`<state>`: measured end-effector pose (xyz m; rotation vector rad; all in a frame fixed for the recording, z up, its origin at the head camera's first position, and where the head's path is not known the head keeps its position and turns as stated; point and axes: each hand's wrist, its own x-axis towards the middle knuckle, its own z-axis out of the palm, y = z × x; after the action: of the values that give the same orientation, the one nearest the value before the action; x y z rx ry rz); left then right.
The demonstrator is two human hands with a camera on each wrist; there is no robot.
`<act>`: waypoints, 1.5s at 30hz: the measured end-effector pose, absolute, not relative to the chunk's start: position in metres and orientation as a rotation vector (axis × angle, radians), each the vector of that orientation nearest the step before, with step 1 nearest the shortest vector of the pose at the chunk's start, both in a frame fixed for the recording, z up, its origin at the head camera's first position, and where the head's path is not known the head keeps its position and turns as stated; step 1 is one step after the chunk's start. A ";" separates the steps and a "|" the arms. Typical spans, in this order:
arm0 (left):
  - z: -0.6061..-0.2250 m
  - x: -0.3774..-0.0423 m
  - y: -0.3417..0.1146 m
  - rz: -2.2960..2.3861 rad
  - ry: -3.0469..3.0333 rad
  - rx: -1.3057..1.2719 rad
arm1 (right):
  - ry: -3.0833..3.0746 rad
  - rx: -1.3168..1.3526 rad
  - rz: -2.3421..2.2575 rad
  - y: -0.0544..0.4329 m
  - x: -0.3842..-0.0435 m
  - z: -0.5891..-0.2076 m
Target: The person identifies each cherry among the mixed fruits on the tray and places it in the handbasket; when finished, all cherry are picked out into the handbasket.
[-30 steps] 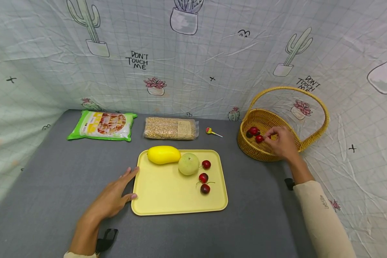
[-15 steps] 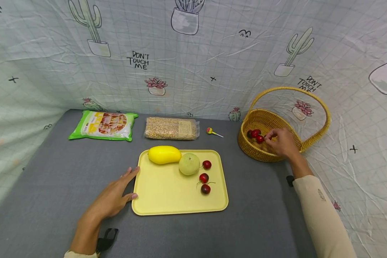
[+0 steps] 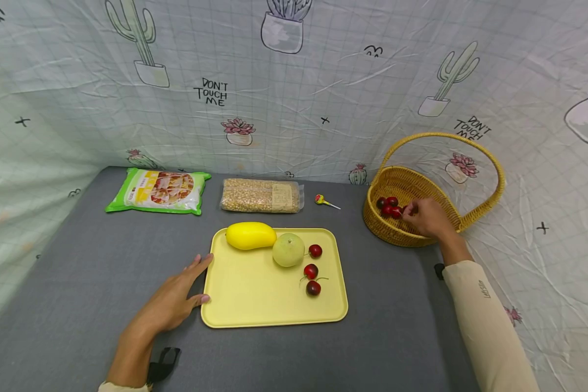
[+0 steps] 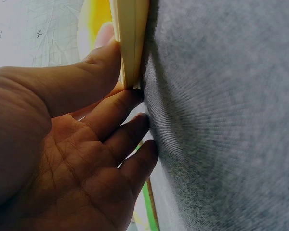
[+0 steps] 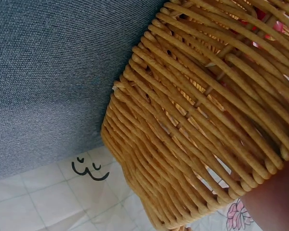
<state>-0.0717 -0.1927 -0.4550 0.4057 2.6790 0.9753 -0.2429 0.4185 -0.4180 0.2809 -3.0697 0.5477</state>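
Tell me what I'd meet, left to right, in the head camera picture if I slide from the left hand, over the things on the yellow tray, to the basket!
Left hand → yellow mango → round green fruit → three dark red cherries → wicker basket.

Gray tabletop (image 3: 294, 359): passable in front of the yellow tray (image 3: 255, 294)
Wicker basket handle (image 3: 501, 179): arched barrier, right of tray
Left hand (image 3: 172, 298): blocks tray's left edge
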 end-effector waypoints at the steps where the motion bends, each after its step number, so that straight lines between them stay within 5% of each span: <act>1: -0.455 -0.072 -0.193 0.976 2.680 0.406 | -3.073 0.280 0.543 0.419 -0.243 -0.419; 21: -0.456 -0.071 -0.193 0.985 2.686 0.406 | -2.979 0.128 0.660 0.417 -0.234 -0.417; 45: -0.458 -0.071 -0.193 0.981 2.688 0.409 | -2.648 0.305 0.736 0.363 -0.205 -0.403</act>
<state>-0.0706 -0.1925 -0.4576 0.4091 2.6884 0.9815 -0.2053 0.3628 -0.4031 0.3049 -2.6483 0.7357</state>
